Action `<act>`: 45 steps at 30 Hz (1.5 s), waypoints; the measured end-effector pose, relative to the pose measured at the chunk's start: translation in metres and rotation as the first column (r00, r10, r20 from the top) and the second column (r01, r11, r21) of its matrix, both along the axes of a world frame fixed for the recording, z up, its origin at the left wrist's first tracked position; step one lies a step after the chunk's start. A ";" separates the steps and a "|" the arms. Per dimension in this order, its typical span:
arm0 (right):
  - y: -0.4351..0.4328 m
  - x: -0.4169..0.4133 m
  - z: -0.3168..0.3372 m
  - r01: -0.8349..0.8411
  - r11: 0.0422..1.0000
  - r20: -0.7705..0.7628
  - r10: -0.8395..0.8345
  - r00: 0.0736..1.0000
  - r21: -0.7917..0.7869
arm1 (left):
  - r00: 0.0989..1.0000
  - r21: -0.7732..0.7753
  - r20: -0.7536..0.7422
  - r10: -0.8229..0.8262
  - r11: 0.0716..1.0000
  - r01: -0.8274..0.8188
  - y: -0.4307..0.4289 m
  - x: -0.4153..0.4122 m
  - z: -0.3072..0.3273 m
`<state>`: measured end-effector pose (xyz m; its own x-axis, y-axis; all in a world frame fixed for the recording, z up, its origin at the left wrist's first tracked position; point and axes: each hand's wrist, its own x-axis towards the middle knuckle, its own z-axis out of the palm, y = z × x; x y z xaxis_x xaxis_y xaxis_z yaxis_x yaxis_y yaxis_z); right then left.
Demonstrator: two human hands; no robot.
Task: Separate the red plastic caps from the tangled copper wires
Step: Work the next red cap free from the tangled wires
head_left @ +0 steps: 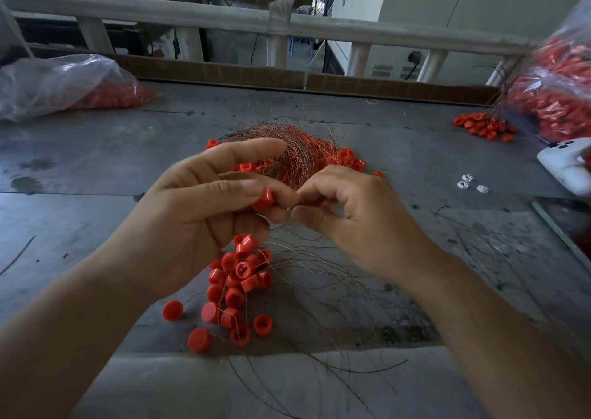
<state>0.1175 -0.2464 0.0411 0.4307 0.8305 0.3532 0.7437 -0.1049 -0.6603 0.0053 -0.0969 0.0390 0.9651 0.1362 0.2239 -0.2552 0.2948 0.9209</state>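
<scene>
A tangled bundle of thin copper wires (297, 153) lies on the grey table (96, 162), mixed with red plastic caps behind my hands. My left hand (204, 207) pinches one red cap (263, 198) between thumb and fingers, its index finger stretched out above. My right hand (348, 217) meets it from the right, fingertips pinching fine wire strands right beside that cap. Below the hands, a loose pile of red caps (235, 290) sits on the table with wire strands (319, 290) trailing through it and fanning out toward me.
A clear plastic bag of red caps (64, 86) lies at the back left. Another bulging bag of caps (556, 98) stands at the right, with a small heap of caps (484, 126) before it. A white device (566, 166) and small white bits (470, 185) lie at right.
</scene>
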 end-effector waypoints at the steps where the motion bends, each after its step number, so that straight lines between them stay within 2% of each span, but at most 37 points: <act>1: 0.000 0.000 0.001 0.016 1.000 0.002 -0.016 1.000 -0.001 | 1.000 0.000 0.007 -0.006 1.000 0.006 0.001 0.000 0.000; 5: 0.000 -0.002 0.003 0.020 1.000 -0.085 -0.020 0.996 -0.004 | 0.999 0.004 0.020 0.045 0.999 -0.045 0.004 0.001 -0.001; 10: -0.002 -0.005 0.007 -0.005 0.994 -0.041 0.009 0.999 0.109 | 0.969 0.073 -0.053 0.241 0.969 -0.237 0.003 0.001 0.002; 14: -0.002 -0.004 0.007 -0.025 0.996 -0.029 0.027 0.999 0.084 | 0.938 0.152 -0.101 0.331 0.937 -0.314 0.006 0.000 0.006; 16: -0.003 -0.001 0.007 -0.021 0.998 -0.034 0.023 0.999 0.052 | 0.924 0.216 -0.103 0.368 0.915 -0.340 0.006 0.000 0.007; 19: -0.003 0.003 0.007 -0.019 0.999 -0.026 0.018 1.000 -0.041 | 0.902 0.402 -0.079 0.425 0.841 -0.361 0.007 -0.001 0.007; 23: -0.005 0.008 0.008 -0.026 0.983 -0.009 0.025 1.000 -0.180 | 0.892 0.585 -0.057 0.449 0.738 -0.335 0.008 -0.002 0.008; 29: -0.008 0.011 0.011 -0.059 0.960 -0.014 0.057 0.998 -0.274 | 0.878 0.613 -0.089 0.470 0.721 -0.323 0.019 -0.002 0.006; 32: -0.009 0.011 0.009 -0.071 0.929 -0.009 0.072 0.997 -0.364 | 0.899 0.715 -0.154 0.409 0.674 -0.184 0.018 -0.001 0.003; 35: -0.008 0.012 0.006 -0.072 0.894 -0.004 0.078 0.997 -0.442 | 0.903 0.820 -0.199 0.381 0.569 -0.059 0.013 0.002 -0.004; 39: -0.006 0.011 0.003 -0.061 0.866 0.040 0.093 0.995 -0.497 | 0.914 0.891 -0.173 0.367 0.454 -0.014 0.008 0.004 -0.008; 42: -0.006 0.012 0.002 -0.043 0.851 0.068 0.093 0.993 -0.524 | 0.921 0.899 -0.169 0.350 0.438 -0.001 0.007 0.005 -0.010; 45: -0.007 0.016 0.004 -0.042 0.870 0.030 0.065 0.997 -0.492 | 0.926 0.884 -0.171 0.337 0.468 -0.007 0.006 0.005 -0.008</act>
